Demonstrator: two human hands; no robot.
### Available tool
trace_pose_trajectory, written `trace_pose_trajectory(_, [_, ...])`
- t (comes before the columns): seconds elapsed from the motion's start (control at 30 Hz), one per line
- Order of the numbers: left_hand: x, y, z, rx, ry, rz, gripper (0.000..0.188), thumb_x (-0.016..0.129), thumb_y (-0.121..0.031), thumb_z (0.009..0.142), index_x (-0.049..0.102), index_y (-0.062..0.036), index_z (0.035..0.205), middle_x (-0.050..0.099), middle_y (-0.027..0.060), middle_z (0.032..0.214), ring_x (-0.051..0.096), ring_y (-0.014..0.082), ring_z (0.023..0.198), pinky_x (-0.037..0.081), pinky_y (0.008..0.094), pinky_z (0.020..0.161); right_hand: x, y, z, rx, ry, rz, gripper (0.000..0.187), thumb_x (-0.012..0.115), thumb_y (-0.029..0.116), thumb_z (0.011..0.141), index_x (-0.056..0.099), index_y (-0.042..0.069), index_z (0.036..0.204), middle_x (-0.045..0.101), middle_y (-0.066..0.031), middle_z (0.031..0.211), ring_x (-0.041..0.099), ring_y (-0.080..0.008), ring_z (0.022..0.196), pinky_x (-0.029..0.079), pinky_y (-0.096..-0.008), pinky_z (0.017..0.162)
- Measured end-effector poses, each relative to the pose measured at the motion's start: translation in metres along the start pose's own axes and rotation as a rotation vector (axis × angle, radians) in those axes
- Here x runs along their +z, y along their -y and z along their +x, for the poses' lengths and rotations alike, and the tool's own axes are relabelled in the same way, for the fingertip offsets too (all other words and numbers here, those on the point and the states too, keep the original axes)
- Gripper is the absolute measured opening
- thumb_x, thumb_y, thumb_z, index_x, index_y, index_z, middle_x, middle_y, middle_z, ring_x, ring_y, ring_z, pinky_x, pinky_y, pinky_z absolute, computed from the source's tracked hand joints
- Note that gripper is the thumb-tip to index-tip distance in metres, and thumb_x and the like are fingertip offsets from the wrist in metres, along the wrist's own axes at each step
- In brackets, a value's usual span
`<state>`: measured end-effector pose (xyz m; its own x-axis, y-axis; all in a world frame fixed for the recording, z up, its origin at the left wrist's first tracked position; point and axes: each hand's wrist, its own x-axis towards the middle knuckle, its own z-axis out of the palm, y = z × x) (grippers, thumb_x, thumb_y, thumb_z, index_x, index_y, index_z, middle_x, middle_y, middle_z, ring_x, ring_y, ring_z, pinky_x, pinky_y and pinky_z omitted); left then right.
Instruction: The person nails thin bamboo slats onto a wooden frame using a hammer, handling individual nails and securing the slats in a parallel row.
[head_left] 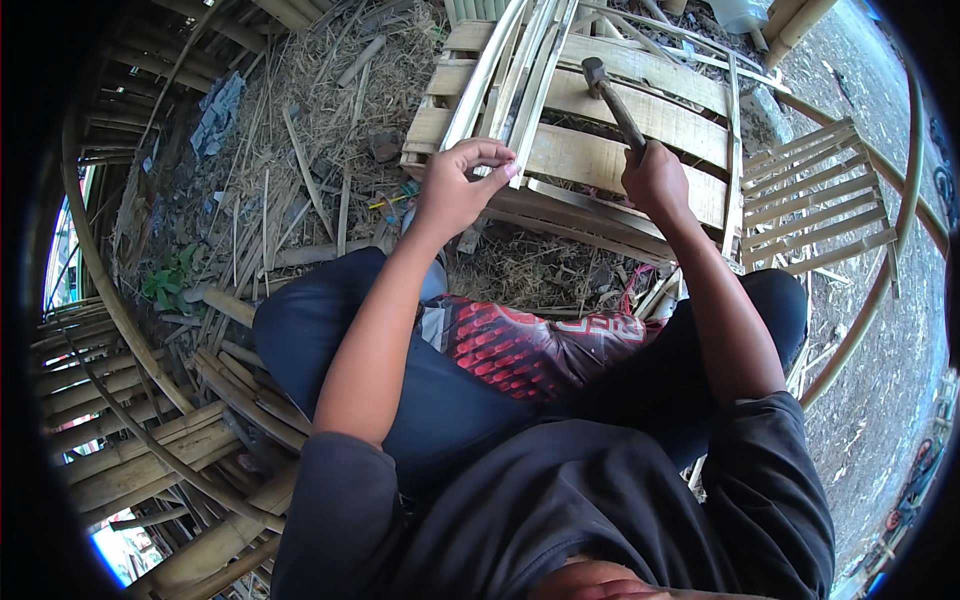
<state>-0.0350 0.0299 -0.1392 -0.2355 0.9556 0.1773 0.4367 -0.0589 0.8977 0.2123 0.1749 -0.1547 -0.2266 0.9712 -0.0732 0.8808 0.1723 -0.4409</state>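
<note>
My right hand (pixel 657 185) is wrapped round the lower handle of a hammer (pixel 622 115). Its metal head points away from me, over a low slatted wooden crate (pixel 572 155). My left hand (pixel 462 190) is at the crate's near left edge, with thumb and fingertips drawn together in a pinch. Whatever sits between those fingertips is too small to make out. Long pale bamboo strips (pixel 487 85) lie across the crate's left part and run away from me, their near ends beside my left fingers.
A small bamboo slat panel (pixel 815 205) lies right of the crate, by a bent bamboo pole (pixel 905 215). Straw and bamboo scraps (pixel 290 190) cover the ground at left. Bamboo lengths (pixel 240 390) lie by my left knee. A printed red and black cloth (pixel 530 345) is between my legs.
</note>
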Motion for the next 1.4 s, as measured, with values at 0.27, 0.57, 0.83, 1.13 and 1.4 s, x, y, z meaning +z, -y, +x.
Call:
trace_pose_trajectory(0.27, [0.019, 0.031, 0.008, 0.164, -0.048, 0.293, 0.017, 0.081, -0.009, 0.081, 0.078, -0.0053, 0.097, 0.069, 0.0087, 0.101, 0.071, 0.0200, 0.089, 0.055, 0.0316, 0.084, -0.017, 0.003, 0.003, 0.048, 0.088, 0.067, 0.037, 0.063, 0.030, 0.095, 0.071, -0.006, 0.100, 0.071, -0.0288, 0.097, 0.070, -0.0433, 0.094, 0.054, -0.0492, 0.083])
trace_pose_trajectory(0.57, [0.019, 0.035, 0.008, 0.111, -0.059, 0.325, 0.014, 0.079, -0.011, 0.084, 0.078, -0.0059, 0.097, 0.069, 0.0083, 0.102, 0.071, 0.0195, 0.095, 0.055, 0.0326, 0.088, -0.022, 0.004, 0.005, 0.067, 0.142, 0.145, 0.040, 0.066, 0.033, 0.093, 0.071, -0.007, 0.096, 0.071, -0.0296, 0.092, 0.070, -0.0434, 0.089, 0.054, -0.0491, 0.081])
trace_pose_trajectory(0.83, [0.014, 0.049, 0.012, 0.323, -0.078, 0.459, 0.011, 0.081, -0.017, 0.081, 0.080, -0.0123, 0.091, 0.071, 0.0049, 0.119, 0.056, 0.0287, 0.126, 0.045, 0.0430, 0.107, -0.033, 0.013, -0.009, 0.022, 0.259, 0.256, 0.043, 0.064, 0.033, 0.095, 0.069, -0.010, 0.093, 0.069, -0.0284, 0.082, 0.071, -0.0404, 0.081, 0.054, -0.0470, 0.074])
trace_pose_trajectory(1.13, [0.015, 0.055, 0.008, 0.292, -0.056, 0.440, 0.009, 0.079, -0.016, 0.084, 0.080, -0.0102, 0.091, 0.067, 0.0049, 0.132, 0.044, 0.0318, 0.141, 0.034, 0.0449, 0.116, -0.050, 0.021, -0.048, -0.138, 0.365, 0.391, 0.048, 0.063, 0.036, 0.097, 0.066, -0.011, 0.084, 0.064, -0.0239, 0.068, 0.065, -0.0340, 0.065, 0.049, -0.0465, 0.067])
trace_pose_trajectory(1.4, [0.019, 0.056, 0.008, 0.362, -0.148, 0.433, 0.007, 0.081, -0.015, 0.080, 0.079, -0.0082, 0.082, 0.070, 0.0095, 0.121, 0.053, 0.0340, 0.132, 0.044, 0.0450, 0.109, -0.050, 0.020, -0.069, -0.306, 0.339, 0.310, 0.050, 0.065, 0.040, 0.099, 0.059, -0.005, 0.078, 0.052, -0.0139, 0.058, 0.047, -0.0193, 0.054, 0.042, -0.0415, 0.056])
